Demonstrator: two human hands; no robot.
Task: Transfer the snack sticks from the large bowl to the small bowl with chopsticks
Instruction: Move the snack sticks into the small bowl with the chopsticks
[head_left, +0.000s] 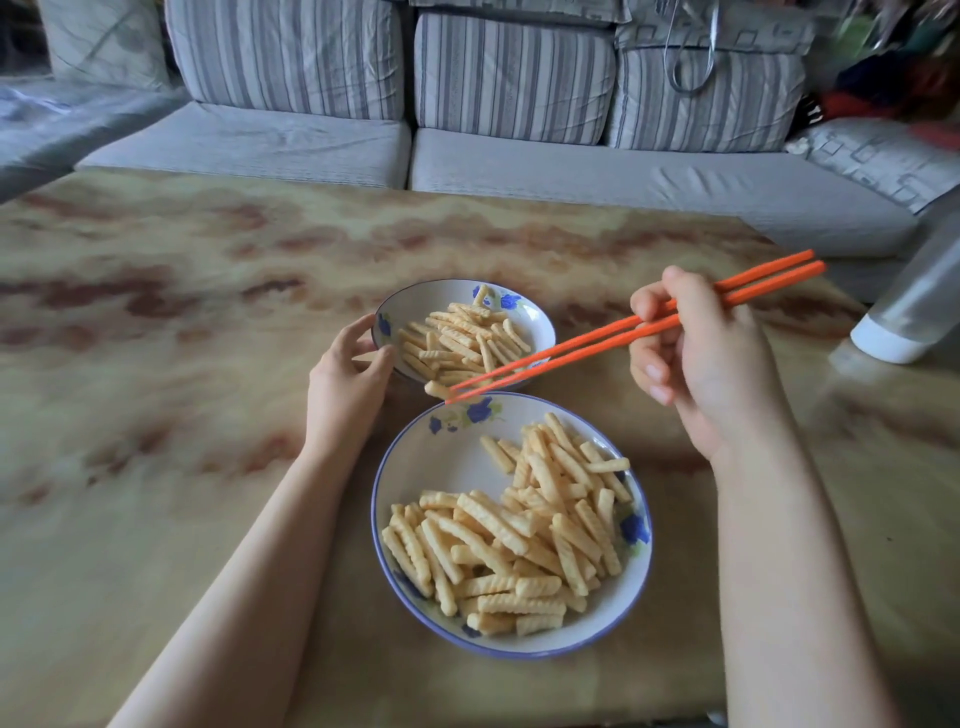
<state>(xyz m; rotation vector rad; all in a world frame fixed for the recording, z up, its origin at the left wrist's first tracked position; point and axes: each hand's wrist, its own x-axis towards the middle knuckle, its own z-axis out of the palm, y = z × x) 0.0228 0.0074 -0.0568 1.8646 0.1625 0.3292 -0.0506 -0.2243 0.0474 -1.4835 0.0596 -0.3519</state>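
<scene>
The large white bowl (441, 467) with blue flowers sits near me, holding a heap of ridged yellow snack sticks (519, 535). Beyond it stands the small bowl (415, 301), with its own pile of sticks (462, 338). My right hand (701, 358) grips a pair of orange chopsticks (613, 332). Their tips pinch one snack stick (435, 388) in the gap between the two bowls, by the small bowl's near rim. My left hand (348, 379) cups the small bowl's left rim with thumb and fingers.
Both bowls rest on a marbled beige and brown table (156, 364). A translucent container with a white base (914, 312) stands at the right edge. A grey striped sofa (509, 166) runs behind the table's far edge.
</scene>
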